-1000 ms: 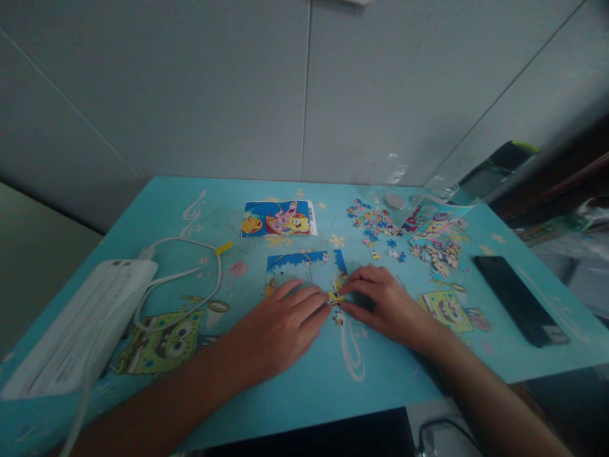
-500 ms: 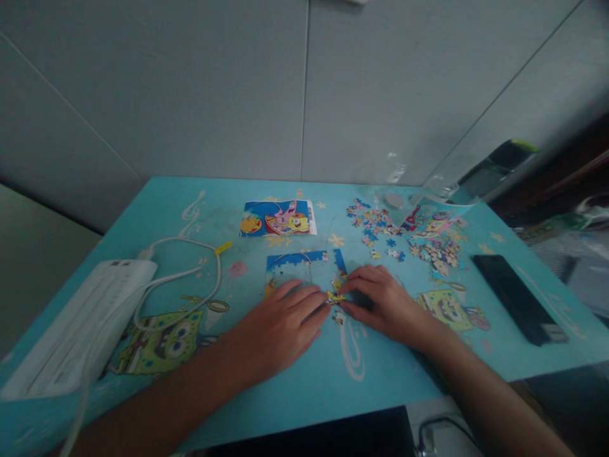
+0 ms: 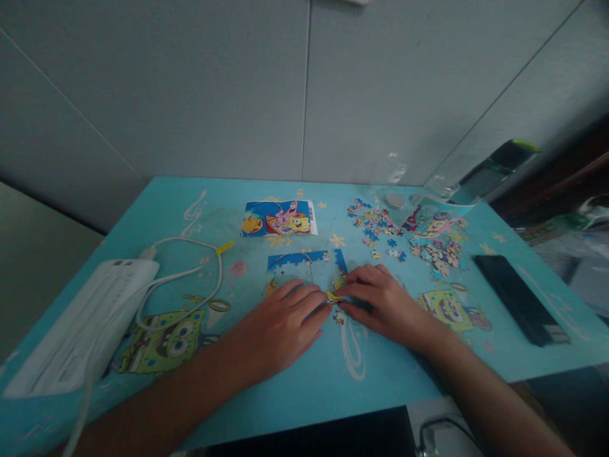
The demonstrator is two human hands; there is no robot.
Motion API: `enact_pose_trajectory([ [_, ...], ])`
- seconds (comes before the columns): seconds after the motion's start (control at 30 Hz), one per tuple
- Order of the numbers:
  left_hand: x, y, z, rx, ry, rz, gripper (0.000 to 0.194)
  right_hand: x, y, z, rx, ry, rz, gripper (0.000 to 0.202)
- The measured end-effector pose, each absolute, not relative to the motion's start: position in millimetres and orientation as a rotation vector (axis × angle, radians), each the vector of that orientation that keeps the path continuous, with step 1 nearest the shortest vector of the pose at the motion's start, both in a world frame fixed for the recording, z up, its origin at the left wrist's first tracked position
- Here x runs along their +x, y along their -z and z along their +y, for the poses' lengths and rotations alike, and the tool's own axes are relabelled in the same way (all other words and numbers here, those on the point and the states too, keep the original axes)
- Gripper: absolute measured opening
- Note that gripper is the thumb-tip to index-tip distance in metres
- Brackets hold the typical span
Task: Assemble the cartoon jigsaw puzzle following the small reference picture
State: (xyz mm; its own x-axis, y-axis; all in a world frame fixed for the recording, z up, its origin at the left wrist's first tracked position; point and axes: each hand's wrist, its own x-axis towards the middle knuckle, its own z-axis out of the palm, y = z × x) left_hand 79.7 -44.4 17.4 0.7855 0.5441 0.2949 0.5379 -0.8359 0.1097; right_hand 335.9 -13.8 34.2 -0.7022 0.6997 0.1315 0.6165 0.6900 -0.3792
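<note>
Between my fingertips is a small yellow cluster of jigsaw puzzle pieces (image 3: pixel 334 298). My left hand (image 3: pixel 290 317) grips its left side, thumb and fingers closed. From the right, my right hand (image 3: pixel 375 295) pinches the same cluster. Just beyond my hands lies a partly joined puzzle border (image 3: pixel 290 258), blue along the top, with its lower part hidden behind my left hand. A few loose pieces (image 3: pixel 339 317) lie just below my fingertips. Farther back a printed picture card (image 3: pixel 278 218) shows the cartoon scene.
Heaps of loose puzzle pieces (image 3: pixel 440 255) lie at the back right beside a folded picture sheet (image 3: pixel 435 219) and a round lid (image 3: pixel 394 201). A black oblong object (image 3: pixel 518 298) is at the right. On the left sits a white power strip (image 3: pixel 85 327) with a looped cable (image 3: pixel 219 273).
My right fingers have shifted slightly over the yellow pieces, covering more of them. Otherwise the hands and the things on the table stay nearly as they were.
</note>
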Motion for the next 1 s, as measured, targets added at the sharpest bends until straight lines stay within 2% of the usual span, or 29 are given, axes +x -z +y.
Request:
enact_pose_trajectory([
  [0.2,79.1,-19.1,-44.2,2.927,-0.51,0.878,0.027,334.6,-37.6,-14.1,-0.973,-0.441,-2.655,0.021],
  [0.47,43.8,-41.7,-29.1,2.95,-0.762,0.96,0.021,336.2,-30.6,-15.5,-0.957,-0.488,-2.627,0.024],
  [0.7,14.0,-42.8,-10.5,2.946,-0.754,1.196,0.022,337.6,-31.4,-17.3,-0.94,-0.458,-2.634,0.023],
  [1.0,28.5,-36.5,-17.1,2.946,-0.726,1.074,0.019,352.5,-28.9,-6.1,-1.112,-0.338,-2.389,0.03],
])
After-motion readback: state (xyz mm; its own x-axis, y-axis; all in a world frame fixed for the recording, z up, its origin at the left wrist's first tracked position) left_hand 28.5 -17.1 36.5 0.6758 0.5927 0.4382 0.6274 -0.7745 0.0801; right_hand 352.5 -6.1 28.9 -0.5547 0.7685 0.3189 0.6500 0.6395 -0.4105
